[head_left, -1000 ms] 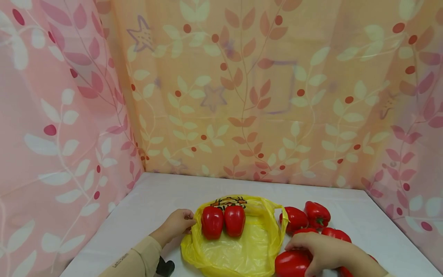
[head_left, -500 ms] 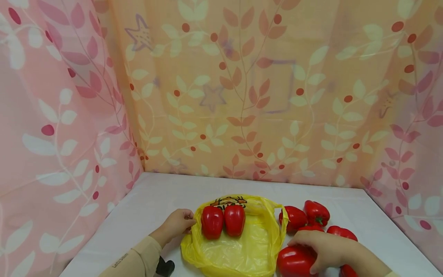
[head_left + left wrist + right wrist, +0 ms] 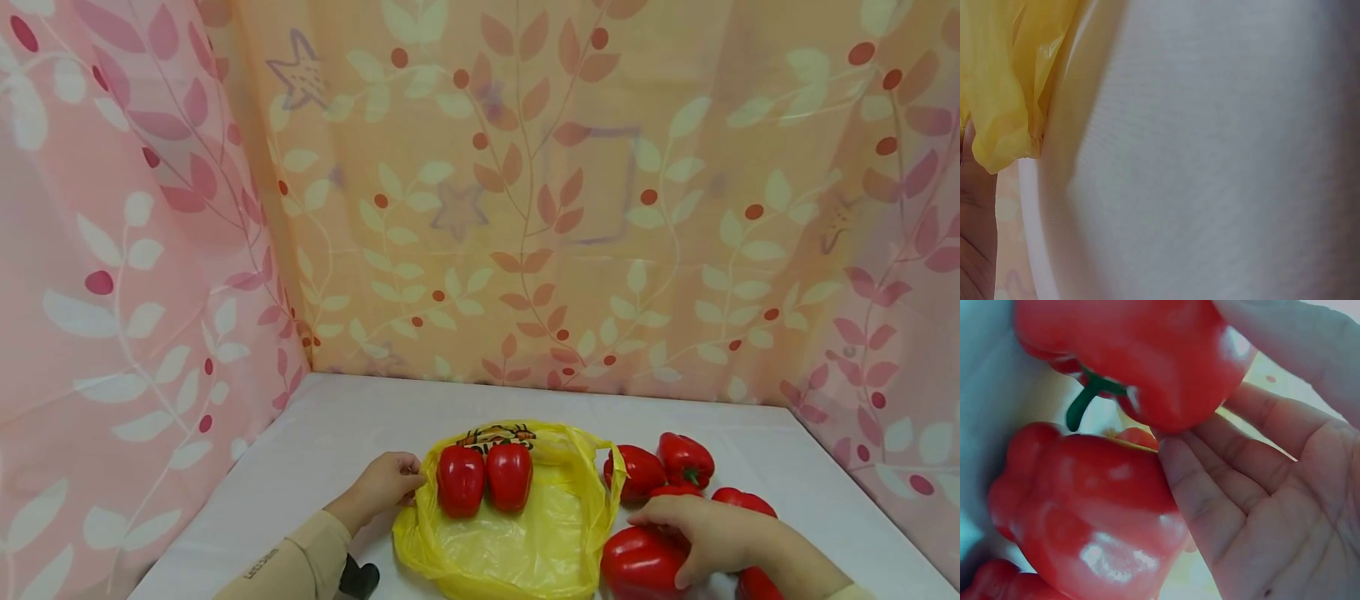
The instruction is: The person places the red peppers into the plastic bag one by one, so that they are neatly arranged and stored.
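A yellow plastic bag [image 3: 555, 533] lies spread with its mouth up on the table, and two red bell peppers rest side by side at its back left. My left hand [image 3: 381, 487] pinches the bag's left rim; in the left wrist view the yellow plastic [image 3: 1010, 94] hangs by the edge of that hand. Just right of the bag, my right hand [image 3: 712, 533] holds a red bell pepper [image 3: 642, 560] between thumb and fingers. The right wrist view shows this pepper's green stem [image 3: 1085, 403]. A second pepper [image 3: 1097, 512] lies close against the fingers there.
More red bell peppers [image 3: 686, 460] lie right of the bag, behind and beside my right hand, some partly hidden. A small black object [image 3: 360, 577] sits near my left sleeve. Patterned curtains [image 3: 480, 208] enclose the white table [image 3: 337, 417] at the back and sides.
My right hand has shifted slightly right with the pepper in its grip. A pepper beside it has moved a little right. The left hand stays at the bag's rim.
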`<state>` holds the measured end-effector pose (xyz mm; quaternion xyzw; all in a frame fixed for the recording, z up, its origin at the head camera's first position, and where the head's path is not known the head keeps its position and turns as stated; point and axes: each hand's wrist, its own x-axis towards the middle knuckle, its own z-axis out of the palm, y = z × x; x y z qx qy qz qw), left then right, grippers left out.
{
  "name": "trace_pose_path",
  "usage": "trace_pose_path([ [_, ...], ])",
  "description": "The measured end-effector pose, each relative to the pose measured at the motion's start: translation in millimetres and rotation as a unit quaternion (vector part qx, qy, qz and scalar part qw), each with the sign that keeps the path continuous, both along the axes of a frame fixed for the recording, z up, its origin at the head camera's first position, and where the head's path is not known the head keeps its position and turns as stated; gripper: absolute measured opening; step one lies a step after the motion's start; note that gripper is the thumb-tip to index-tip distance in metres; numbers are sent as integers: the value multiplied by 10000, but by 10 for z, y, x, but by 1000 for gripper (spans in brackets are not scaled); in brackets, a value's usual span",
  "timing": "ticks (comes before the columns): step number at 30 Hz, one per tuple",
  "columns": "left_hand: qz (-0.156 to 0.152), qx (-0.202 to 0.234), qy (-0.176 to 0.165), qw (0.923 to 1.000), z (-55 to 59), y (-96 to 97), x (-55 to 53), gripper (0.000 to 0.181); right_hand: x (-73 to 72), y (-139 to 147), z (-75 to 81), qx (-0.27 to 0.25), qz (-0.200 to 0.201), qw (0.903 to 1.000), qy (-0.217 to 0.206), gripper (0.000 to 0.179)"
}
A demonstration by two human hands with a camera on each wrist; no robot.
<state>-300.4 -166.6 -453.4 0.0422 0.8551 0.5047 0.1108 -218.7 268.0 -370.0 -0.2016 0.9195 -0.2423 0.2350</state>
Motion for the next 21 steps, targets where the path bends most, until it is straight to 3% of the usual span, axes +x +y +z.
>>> trace_pose_path([
  [5, 19, -13, -10, 10000, -3, 2, -5, 10, 19, -10, 2, 112, -206, 9997, -100, 69],
  [12, 47, -28, -30, 10000, -13, 5, -10, 10, 23, -40, 10, 89, -50, 9999, -45, 68],
  [16, 43, -48, -29, 10000, -14, 4, -9, 10, 7, -65, 18, 83, 317, 9991, 257, 67],
  [21, 63, -47, -56, 10000, -11, 9, -7, 10, -23, -90, 6, 294, 492, 9963, 642, 69],
])
